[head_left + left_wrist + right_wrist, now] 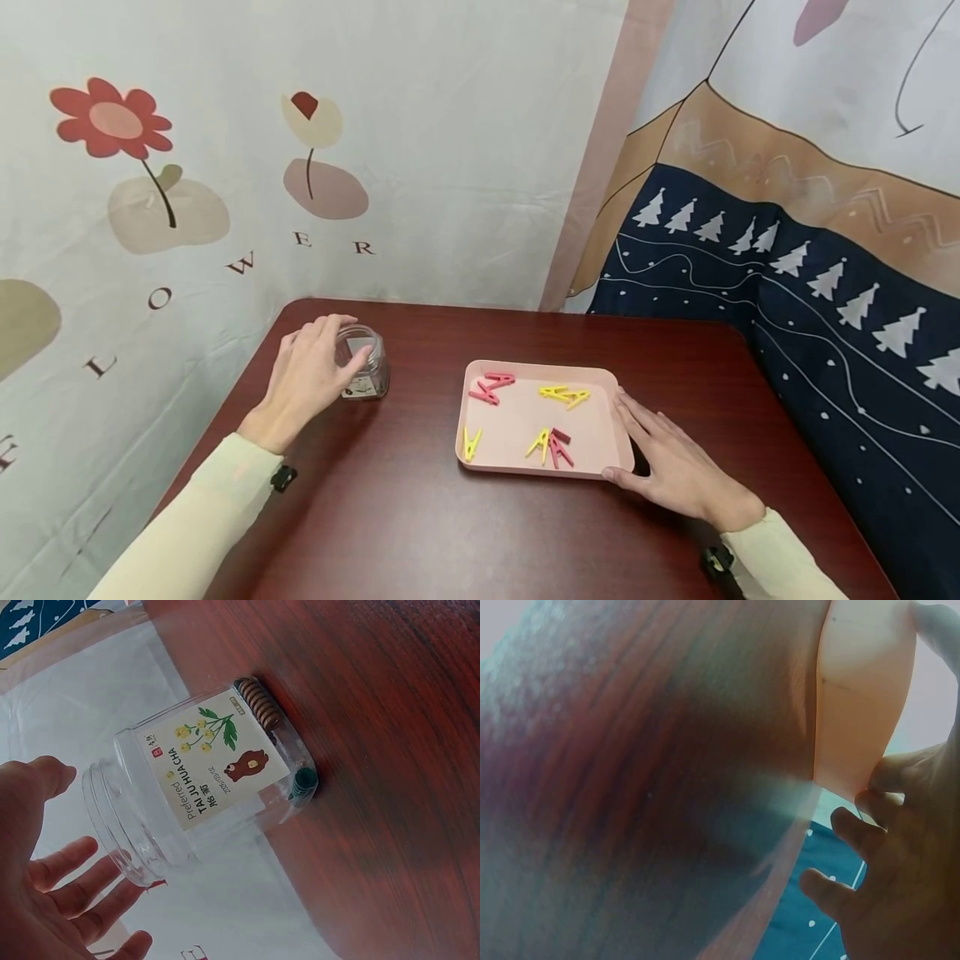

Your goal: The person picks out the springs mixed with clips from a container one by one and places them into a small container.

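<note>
A clear jar with a printed label stands uncapped at the table's back left. My left hand is spread at its mouth, thumb in front and fingers behind; firm contact is not visible. A brown ribbed piece and a dark green one lie inside the jar. My right hand rests along the right side of a pink tray, thumb at the near corner and fingers farther back. The tray bears yellow clothespins, red clothespins and a dark red ribbed piece.
Everything stands on a dark red-brown table. Behind it hangs a pale curtain with printed flowers and letters. A navy cloth with white trees hangs along the right side.
</note>
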Available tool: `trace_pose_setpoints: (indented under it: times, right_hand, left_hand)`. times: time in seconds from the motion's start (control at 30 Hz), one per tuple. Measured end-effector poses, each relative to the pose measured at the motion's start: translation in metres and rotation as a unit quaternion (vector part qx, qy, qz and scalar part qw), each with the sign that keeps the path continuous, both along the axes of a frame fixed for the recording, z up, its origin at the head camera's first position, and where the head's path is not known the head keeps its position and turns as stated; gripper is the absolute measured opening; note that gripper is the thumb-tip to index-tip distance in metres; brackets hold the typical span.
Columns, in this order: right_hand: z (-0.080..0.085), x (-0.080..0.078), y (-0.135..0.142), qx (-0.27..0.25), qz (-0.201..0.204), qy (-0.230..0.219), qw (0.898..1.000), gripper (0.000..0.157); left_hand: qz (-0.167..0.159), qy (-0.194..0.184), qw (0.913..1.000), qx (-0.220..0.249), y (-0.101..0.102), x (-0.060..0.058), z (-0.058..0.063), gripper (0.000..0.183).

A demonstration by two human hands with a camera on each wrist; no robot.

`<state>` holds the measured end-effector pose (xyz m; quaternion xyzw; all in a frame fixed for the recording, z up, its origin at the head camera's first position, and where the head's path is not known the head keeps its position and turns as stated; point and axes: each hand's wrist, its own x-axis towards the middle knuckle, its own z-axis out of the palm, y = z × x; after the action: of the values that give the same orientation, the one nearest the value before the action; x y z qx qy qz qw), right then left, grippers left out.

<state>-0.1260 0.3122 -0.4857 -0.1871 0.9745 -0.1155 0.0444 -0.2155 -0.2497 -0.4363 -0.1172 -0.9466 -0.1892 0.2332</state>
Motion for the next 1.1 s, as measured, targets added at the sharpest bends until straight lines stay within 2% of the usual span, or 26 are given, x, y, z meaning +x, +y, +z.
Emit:
trace_pose_setpoints:
  times: [0.63, 0.9, 1.1]
  right_hand:
    - [0.001, -0.001, -0.003, 0.02, -0.001, 0.005, 1.0, 0.114]
    - [0.001, 0.0, -0.003, 0.022, -0.003, 0.006, 1.0, 0.114]
    - [0.001, 0.001, -0.003, 0.019, -0.007, 0.006, 1.0, 0.114]
  left_hand:
    - [-0.016, 0.011, 0.9997, -0.012, 0.012, 0.008, 0.005, 0.046]
    - [-0.037, 0.01, 0.9989, -0.026, 0.028, 0.012, 0.005, 0.049]
    - [-0.066, 0.009, 0.9966, -0.049, 0.045, 0.014, 0.006, 0.051]
